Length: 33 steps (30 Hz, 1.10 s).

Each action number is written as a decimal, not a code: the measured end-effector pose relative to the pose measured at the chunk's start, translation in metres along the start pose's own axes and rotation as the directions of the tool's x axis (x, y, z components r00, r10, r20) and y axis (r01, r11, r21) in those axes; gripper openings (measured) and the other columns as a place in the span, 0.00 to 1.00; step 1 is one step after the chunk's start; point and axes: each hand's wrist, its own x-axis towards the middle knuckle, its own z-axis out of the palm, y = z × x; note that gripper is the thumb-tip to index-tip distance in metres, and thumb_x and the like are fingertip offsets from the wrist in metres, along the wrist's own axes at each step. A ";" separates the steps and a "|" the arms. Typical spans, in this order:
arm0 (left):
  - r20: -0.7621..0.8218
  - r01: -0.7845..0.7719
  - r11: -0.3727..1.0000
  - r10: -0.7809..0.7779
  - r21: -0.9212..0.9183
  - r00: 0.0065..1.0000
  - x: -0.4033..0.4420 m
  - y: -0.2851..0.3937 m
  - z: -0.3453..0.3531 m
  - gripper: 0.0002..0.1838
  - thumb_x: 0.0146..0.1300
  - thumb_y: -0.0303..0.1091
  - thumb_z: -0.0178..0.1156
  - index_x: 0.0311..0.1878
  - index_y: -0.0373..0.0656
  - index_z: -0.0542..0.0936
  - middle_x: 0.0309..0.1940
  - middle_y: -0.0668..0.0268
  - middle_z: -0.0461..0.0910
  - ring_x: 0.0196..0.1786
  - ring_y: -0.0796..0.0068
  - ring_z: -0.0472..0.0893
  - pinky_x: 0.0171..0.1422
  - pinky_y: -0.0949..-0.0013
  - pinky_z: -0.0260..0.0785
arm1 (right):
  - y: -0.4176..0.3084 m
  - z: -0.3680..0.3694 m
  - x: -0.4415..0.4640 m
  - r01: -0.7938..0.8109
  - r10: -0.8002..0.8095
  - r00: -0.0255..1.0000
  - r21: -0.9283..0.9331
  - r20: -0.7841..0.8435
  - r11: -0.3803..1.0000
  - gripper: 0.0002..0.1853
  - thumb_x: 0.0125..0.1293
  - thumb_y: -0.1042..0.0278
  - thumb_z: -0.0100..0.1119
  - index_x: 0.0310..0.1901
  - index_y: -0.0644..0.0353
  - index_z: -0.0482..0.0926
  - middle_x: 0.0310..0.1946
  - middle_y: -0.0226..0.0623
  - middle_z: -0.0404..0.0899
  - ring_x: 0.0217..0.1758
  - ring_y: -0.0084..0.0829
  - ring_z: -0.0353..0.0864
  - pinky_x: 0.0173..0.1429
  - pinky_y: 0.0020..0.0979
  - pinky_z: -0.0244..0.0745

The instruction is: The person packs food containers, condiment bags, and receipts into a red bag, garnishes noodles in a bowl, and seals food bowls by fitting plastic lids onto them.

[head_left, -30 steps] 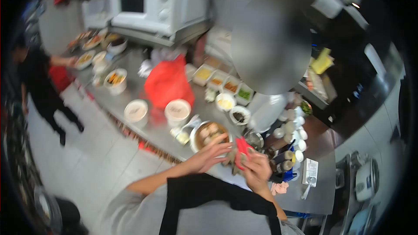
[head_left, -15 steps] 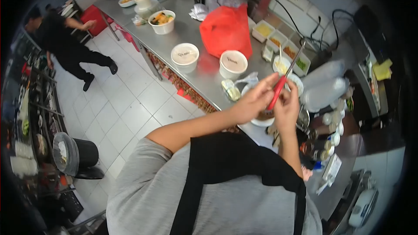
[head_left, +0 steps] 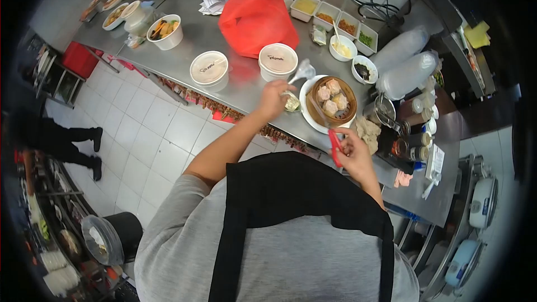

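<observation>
My right hand [head_left: 358, 156] is closed around the red handle of a pair of scissors [head_left: 336, 148], whose blade points up and left over the rim of a white plate [head_left: 306, 113]. On that plate stands a round bamboo steamer [head_left: 351, 113] with several dumplings [head_left: 332, 96] inside. My left hand [head_left: 273, 99] pinches the edge of a small clear plastic bag [head_left: 302, 71], left of the plate. Partly behind its fingers lies a small wrapped packet [head_left: 291, 102]. Two lidded white tubs [head_left: 210, 69] with handwriting stand just beyond that hand.
A red plastic bag [head_left: 260, 19] stands at the back. Containers of chopped toppings [head_left: 347, 25], a bowl of dark food [head_left: 364, 71], stacked clear lids [head_left: 411, 72] and bottles [head_left: 418, 154] line the right. A bin [head_left: 103, 237] and another person's legs [head_left: 78, 140] are at left.
My hands have moved apart. The left went down-left to the clear plastic bag; the right lowered the scissors beside the steamer, which now shows. The view shifted and the other person moved.
</observation>
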 end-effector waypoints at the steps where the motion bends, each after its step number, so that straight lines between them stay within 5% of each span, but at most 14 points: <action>1: 0.057 -0.002 0.998 0.006 -0.066 0.998 0.001 0.000 -0.009 0.18 0.51 0.20 0.61 0.46 0.46 0.81 0.39 0.60 0.79 0.46 0.63 0.78 0.54 0.64 0.69 | 0.003 0.009 -0.001 -0.027 0.027 1.000 -0.093 0.007 0.995 0.23 0.50 0.76 0.63 0.51 0.56 0.74 0.19 0.27 0.71 0.21 0.17 0.69 0.28 0.21 0.65; 2: 0.111 -0.004 0.992 0.018 -0.129 0.994 0.004 0.000 -0.017 0.18 0.51 0.19 0.61 0.46 0.46 0.82 0.39 0.61 0.79 0.45 0.65 0.79 0.52 0.66 0.70 | 0.000 0.019 0.001 -0.011 0.008 1.000 -0.166 -0.014 0.986 0.23 0.48 0.74 0.63 0.50 0.55 0.75 0.19 0.29 0.72 0.21 0.18 0.70 0.28 0.23 0.67; 4: 0.276 0.005 0.980 0.051 -0.201 0.960 0.012 0.006 -0.038 0.20 0.53 0.18 0.60 0.50 0.45 0.80 0.40 0.64 0.80 0.41 0.76 0.79 0.49 0.73 0.71 | -0.002 0.033 0.005 -0.038 0.038 0.999 -0.014 0.010 0.999 0.24 0.48 0.75 0.63 0.51 0.54 0.75 0.19 0.29 0.73 0.21 0.17 0.71 0.28 0.22 0.67; 8: 0.599 0.378 0.753 0.027 -0.538 0.800 0.023 0.025 -0.075 0.28 0.53 0.17 0.60 0.60 0.39 0.72 0.48 0.63 0.79 0.40 0.81 0.80 0.49 0.76 0.72 | -0.021 0.028 0.011 -0.131 0.087 0.984 0.306 0.156 0.943 0.24 0.50 0.77 0.65 0.53 0.56 0.75 0.20 0.25 0.76 0.23 0.13 0.71 0.30 0.19 0.65; 17: 0.708 0.626 0.362 0.162 -0.690 0.687 0.012 0.032 -0.106 0.33 0.49 0.17 0.62 0.62 0.37 0.69 0.53 0.58 0.76 0.45 0.66 0.83 0.51 0.68 0.75 | -0.035 0.025 0.004 -0.156 -0.039 0.937 0.517 0.347 0.842 0.26 0.54 0.75 0.65 0.56 0.61 0.72 0.23 0.25 0.77 0.24 0.13 0.72 0.30 0.17 0.63; 20: 0.689 0.603 0.358 0.200 -0.713 0.696 0.003 0.015 -0.101 0.30 0.55 0.20 0.59 0.63 0.39 0.68 0.53 0.62 0.76 0.48 0.68 0.81 0.54 0.66 0.73 | -0.019 0.029 0.004 -0.129 -0.106 0.921 0.553 0.374 0.823 0.26 0.54 0.70 0.66 0.57 0.60 0.72 0.22 0.23 0.76 0.23 0.13 0.71 0.29 0.16 0.63; 21: 0.674 0.552 0.454 0.164 -0.700 0.720 0.000 0.008 -0.097 0.29 0.55 0.24 0.61 0.62 0.39 0.69 0.53 0.62 0.76 0.47 0.68 0.81 0.53 0.66 0.74 | -0.017 0.030 0.004 -0.085 -0.151 0.921 0.565 0.359 0.821 0.26 0.55 0.69 0.67 0.57 0.59 0.73 0.21 0.21 0.75 0.22 0.11 0.71 0.28 0.16 0.62; 23: 0.724 0.632 0.392 0.145 -0.668 0.675 -0.006 0.013 -0.100 0.32 0.51 0.29 0.66 0.62 0.39 0.70 0.53 0.61 0.76 0.46 0.68 0.81 0.53 0.64 0.74 | -0.023 0.029 0.003 -0.107 -0.109 0.921 0.513 0.374 0.852 0.27 0.54 0.70 0.68 0.57 0.58 0.73 0.20 0.20 0.76 0.22 0.10 0.69 0.27 0.15 0.60; 28: 0.796 0.780 0.164 0.165 -0.604 0.582 -0.030 0.010 -0.076 0.33 0.50 0.17 0.63 0.63 0.39 0.67 0.54 0.58 0.75 0.47 0.61 0.82 0.53 0.61 0.76 | -0.013 0.044 0.009 -0.142 -0.107 0.896 0.506 0.432 0.851 0.24 0.58 0.72 0.65 0.57 0.57 0.73 0.20 0.17 0.73 0.21 0.09 0.66 0.28 0.14 0.59; 33: 0.773 0.787 0.038 0.222 -0.616 0.594 -0.046 0.016 -0.069 0.32 0.52 0.17 0.62 0.63 0.40 0.67 0.53 0.57 0.75 0.48 0.64 0.81 0.53 0.63 0.76 | -0.003 0.044 0.013 -0.164 -0.148 0.863 0.545 0.483 0.822 0.27 0.57 0.73 0.65 0.60 0.59 0.71 0.26 0.16 0.72 0.28 0.09 0.67 0.31 0.14 0.59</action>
